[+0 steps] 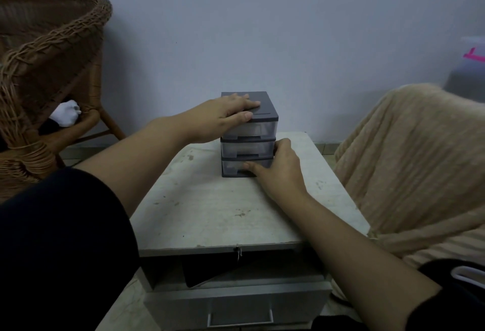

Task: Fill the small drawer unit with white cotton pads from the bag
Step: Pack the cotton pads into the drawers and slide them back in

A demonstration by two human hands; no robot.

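Stained cabinet top (wicker chair left) against wall.

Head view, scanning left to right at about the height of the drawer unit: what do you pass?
Wicker chair → left hand resting on top of the drawer unit → right hand at the unit's bottom drawer → beige blanket.

Your single head view looks forward and down over the bench's near edge, close, facing the wall.
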